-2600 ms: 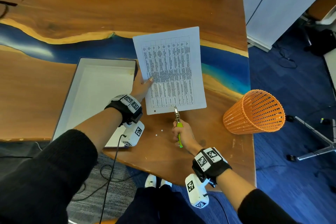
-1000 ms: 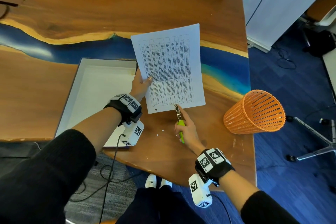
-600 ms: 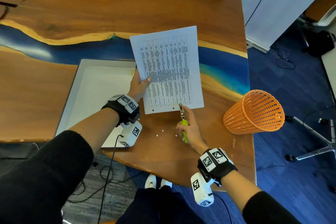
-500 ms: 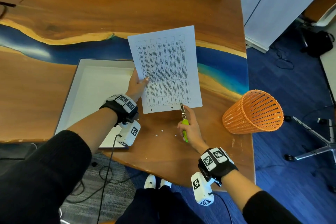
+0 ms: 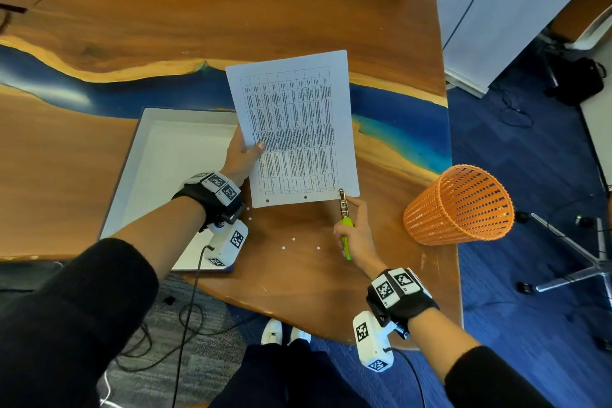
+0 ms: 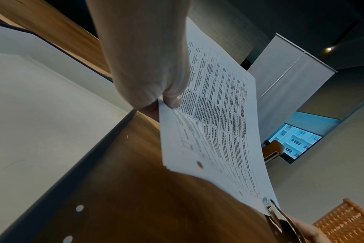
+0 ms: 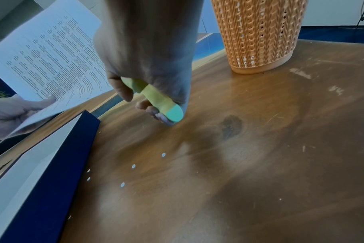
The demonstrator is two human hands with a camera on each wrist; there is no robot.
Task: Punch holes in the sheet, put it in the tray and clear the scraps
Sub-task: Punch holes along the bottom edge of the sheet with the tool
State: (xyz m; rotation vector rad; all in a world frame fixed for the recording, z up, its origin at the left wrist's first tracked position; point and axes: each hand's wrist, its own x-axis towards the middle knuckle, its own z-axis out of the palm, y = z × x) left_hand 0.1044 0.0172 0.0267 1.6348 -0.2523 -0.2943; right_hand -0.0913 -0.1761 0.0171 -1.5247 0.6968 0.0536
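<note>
My left hand (image 5: 246,152) pinches the left edge of the printed sheet (image 5: 294,129) and holds it tilted above the table, thumb on top (image 6: 172,100). Two punched holes (image 5: 267,200) show along the sheet's near edge. My right hand (image 5: 351,228) grips the green-handled hole punch (image 5: 344,212), index finger stretched along it. The punch's metal head (image 6: 269,205) sits on the sheet's near edge close to the right corner. Several small white paper scraps (image 5: 293,239) lie on the wood below. The white tray (image 5: 159,175) sits under my left wrist.
An orange mesh basket (image 5: 460,205) stands upright at the table's right edge, just right of my right hand. The tray's dark outer wall (image 7: 52,189) borders the scraps (image 7: 133,166) on the left. The table's near edge (image 5: 298,325) is close behind my wrists.
The punch has shifted right along the sheet's near edge, from the middle toward the right corner. A second hole now shows, and another scrap lies on the table. The sheet drifted slightly left.
</note>
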